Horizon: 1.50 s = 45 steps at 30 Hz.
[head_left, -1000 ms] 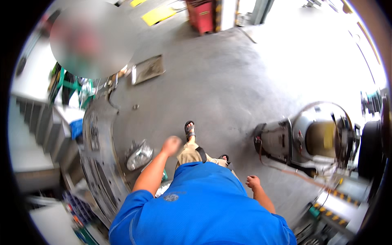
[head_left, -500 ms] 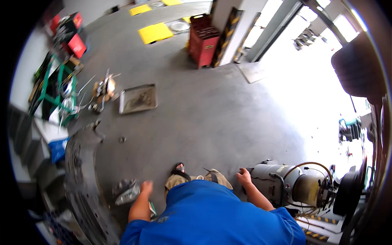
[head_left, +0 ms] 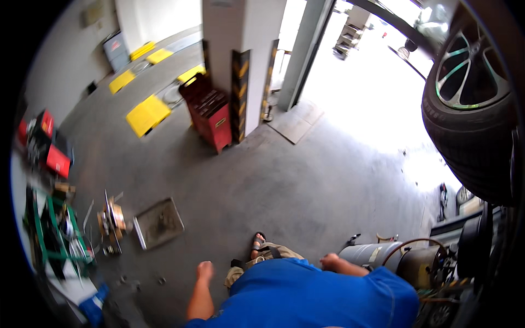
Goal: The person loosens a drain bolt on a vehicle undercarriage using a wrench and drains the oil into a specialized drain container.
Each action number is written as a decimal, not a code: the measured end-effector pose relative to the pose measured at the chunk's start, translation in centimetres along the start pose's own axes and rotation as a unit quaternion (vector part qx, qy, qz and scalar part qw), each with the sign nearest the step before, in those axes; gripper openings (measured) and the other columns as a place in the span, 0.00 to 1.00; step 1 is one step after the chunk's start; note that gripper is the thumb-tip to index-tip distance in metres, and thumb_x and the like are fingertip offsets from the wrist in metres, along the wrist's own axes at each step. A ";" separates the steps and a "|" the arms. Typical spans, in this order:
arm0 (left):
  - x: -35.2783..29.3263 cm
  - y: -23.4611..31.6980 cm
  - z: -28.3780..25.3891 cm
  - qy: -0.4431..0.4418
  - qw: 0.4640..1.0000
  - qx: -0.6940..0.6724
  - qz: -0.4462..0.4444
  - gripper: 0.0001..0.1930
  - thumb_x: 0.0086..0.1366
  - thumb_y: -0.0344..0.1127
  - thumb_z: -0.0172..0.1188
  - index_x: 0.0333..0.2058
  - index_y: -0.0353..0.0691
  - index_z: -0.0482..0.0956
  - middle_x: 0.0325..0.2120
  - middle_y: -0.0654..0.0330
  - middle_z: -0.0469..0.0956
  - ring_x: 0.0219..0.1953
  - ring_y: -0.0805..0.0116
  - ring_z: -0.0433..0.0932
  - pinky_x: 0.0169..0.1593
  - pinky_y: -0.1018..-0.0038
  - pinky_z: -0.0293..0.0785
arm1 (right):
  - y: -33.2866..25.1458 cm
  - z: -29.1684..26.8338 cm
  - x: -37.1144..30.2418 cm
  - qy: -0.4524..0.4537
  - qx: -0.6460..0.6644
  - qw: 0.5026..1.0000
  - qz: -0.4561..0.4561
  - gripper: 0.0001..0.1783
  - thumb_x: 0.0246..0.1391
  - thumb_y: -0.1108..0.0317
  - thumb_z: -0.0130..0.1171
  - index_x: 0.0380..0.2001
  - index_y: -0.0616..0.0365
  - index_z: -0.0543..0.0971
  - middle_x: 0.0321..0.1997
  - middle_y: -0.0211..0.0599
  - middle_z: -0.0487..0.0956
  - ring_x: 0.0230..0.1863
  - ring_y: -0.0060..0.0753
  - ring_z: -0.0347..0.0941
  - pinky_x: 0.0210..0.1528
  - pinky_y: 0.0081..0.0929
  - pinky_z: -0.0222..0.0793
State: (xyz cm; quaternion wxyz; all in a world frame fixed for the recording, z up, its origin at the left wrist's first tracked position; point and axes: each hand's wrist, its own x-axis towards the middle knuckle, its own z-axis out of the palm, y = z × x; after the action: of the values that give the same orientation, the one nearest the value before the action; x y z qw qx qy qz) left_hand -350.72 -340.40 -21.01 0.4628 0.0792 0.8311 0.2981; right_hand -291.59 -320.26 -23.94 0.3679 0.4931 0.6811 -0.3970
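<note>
My left hand (head_left: 205, 270) hangs over the grey floor with its fingers curled in, and no object shows in it. On the other side, my right hand (head_left: 330, 261) is loosely closed, slightly blurred, and also shows nothing held. It is nearest to a grey cylindrical tank (head_left: 365, 253) lying beside me, with no contact that I can make out. One of my feet, in a dark sandal (head_left: 257, 244), reaches forward between the hands.
A shallow metal tray (head_left: 158, 224) lies ahead left, next to a parts pile (head_left: 112, 220) and a green rack (head_left: 57, 229). A red tool cart (head_left: 210, 117) stands by a striped pillar (head_left: 240, 87). At the right, a raised wheel (head_left: 467, 109) overhangs near the bright doorway.
My view has turned right and lifted; the tray and cart have shifted left and lower in the picture. The raised wheel now shows clearly. Both hands stay curled as I move forward.
</note>
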 end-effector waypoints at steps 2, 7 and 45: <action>2.2 7.7 1.0 0.003 0.999 -0.018 0.048 0.16 0.58 0.44 0.45 0.27 0.35 0.73 0.20 0.56 0.73 0.23 0.64 0.73 0.26 0.67 0.68 | -3.7 -8.9 0.3 0.084 0.360 0.924 0.096 0.19 0.52 0.51 0.51 0.34 0.54 0.79 0.27 0.34 0.80 0.24 0.27 0.76 0.26 0.28 0.73; 7.4 14.9 3.4 -0.015 0.991 -0.131 0.021 0.14 0.57 0.42 0.49 0.23 0.38 0.72 0.17 0.59 0.71 0.18 0.65 0.72 0.20 0.67 0.65 | -11.1 -32.4 2.3 0.249 0.406 0.879 -0.021 0.19 0.49 0.60 0.55 0.41 0.64 0.76 0.31 0.39 0.79 0.27 0.28 0.75 0.29 0.26 0.71; 21.0 97.1 83.5 -0.513 0.856 -0.032 -0.049 0.19 0.69 0.46 0.41 0.44 0.37 0.71 0.32 0.59 0.75 0.33 0.68 0.76 0.39 0.72 0.72 | 21.8 -88.9 17.4 0.210 0.818 0.532 -0.059 0.21 0.55 0.68 0.53 0.52 0.61 0.68 0.45 0.37 0.74 0.43 0.28 0.73 0.44 0.25 0.69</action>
State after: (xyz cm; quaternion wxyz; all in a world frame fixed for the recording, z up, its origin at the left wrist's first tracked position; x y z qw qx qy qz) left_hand -308.29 -217.96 -13.78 0.8400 0.1653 0.4686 0.2181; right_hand -284.58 -229.05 -6.51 -0.3741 0.6064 0.1444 -0.6867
